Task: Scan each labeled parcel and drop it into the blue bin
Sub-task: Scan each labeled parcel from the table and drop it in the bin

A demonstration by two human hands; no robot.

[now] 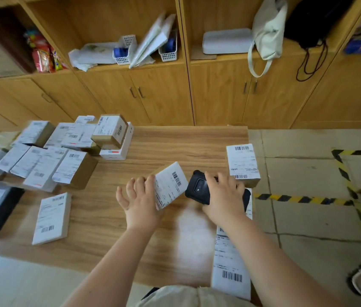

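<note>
Parcel [170, 185], one, tilted, pinched by left hand [140, 202] grip; right hand [223, 196] grip wrapped round one black scanner [197, 188].

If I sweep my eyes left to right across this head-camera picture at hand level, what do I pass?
Pile of labeled parcels → left hand → tilted parcel it holds → black scanner → right hand gripping it → striped floor tape.

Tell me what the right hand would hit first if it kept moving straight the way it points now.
Likely the labelled parcel tilted up in the left hand: the right hand, gripping the black scanner, aims up-left at it. Depth is unclear, so it might pass above.
</note>
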